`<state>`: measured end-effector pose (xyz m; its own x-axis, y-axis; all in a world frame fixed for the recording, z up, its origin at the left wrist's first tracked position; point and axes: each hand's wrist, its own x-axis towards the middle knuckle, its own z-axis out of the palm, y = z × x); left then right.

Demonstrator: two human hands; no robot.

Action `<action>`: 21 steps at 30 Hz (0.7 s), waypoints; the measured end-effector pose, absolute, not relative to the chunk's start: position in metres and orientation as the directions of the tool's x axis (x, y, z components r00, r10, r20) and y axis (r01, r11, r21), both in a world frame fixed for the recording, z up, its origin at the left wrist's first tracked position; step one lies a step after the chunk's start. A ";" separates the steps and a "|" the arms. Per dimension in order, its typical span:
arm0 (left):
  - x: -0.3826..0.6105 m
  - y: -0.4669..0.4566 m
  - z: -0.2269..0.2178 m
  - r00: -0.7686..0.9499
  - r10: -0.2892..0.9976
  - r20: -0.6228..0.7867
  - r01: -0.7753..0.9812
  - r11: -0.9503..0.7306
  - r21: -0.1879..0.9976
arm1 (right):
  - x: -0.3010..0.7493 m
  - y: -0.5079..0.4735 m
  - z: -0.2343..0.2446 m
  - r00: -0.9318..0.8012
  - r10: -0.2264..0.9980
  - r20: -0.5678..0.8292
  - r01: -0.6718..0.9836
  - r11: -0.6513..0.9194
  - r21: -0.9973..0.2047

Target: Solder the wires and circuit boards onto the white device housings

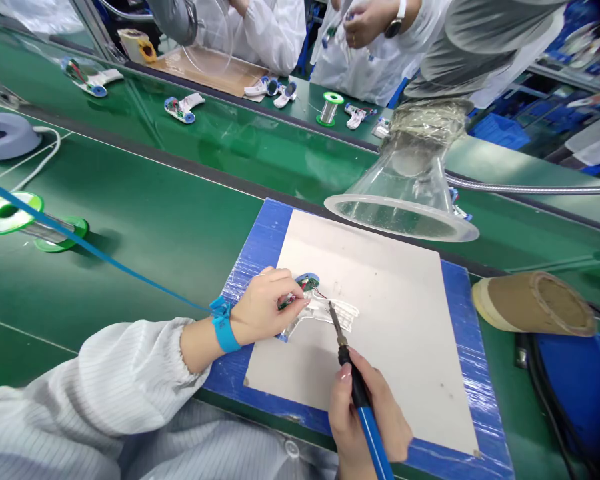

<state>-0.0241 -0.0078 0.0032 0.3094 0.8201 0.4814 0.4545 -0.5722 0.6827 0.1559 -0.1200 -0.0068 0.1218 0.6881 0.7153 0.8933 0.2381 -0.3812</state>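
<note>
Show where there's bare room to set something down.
Free: white board between soldering iron and cardboard roll; green mat between solder spool and blue pad. Crowded: by the left hand and white housing, and under the funnel.

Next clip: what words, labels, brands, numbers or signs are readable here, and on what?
None is readable.
The circuit board under the left hand shows only blurred specks.
The far solder spool and another person's watch are too small to read.
The soldering iron in the right hand shows no lettering.

Bright overhead light, glare on the glossy green belt, edges warped.
</note>
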 end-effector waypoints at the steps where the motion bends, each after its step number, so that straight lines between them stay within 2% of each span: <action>1: -0.024 -0.008 0.003 0.310 0.817 0.487 0.451 -0.577 0.681 | 0.156 -0.119 -0.006 0.118 0.686 0.718 0.895 0.240 -0.377; 6: -0.025 -0.006 0.003 0.253 0.828 0.499 0.436 -0.559 0.705 | 0.155 -0.119 -0.006 0.145 0.676 0.723 0.877 0.250 -0.410; 11: -0.031 -0.001 0.008 0.117 0.928 0.354 0.375 -0.371 0.850 | 0.158 -0.123 -0.011 0.237 0.715 0.658 0.853 0.172 -0.493; 13: -0.033 0.005 0.013 0.107 0.938 0.329 0.355 -0.345 0.869 | 0.159 -0.123 -0.015 0.263 0.740 0.620 0.848 0.130 -0.514; 15: -0.032 0.013 0.018 0.157 0.910 0.384 0.355 -0.415 0.838 | 0.160 -0.119 -0.018 0.280 0.754 0.594 0.841 0.107 -0.531; 18: -0.022 0.028 0.025 0.361 0.829 0.428 0.384 -0.550 0.741 | 0.158 -0.112 -0.021 0.242 0.793 0.559 0.848 0.106 -0.518; 21: -0.007 0.041 0.033 0.588 0.777 0.224 0.497 -0.565 0.658 | 0.155 -0.109 -0.022 0.247 0.846 0.473 0.838 0.059 -0.542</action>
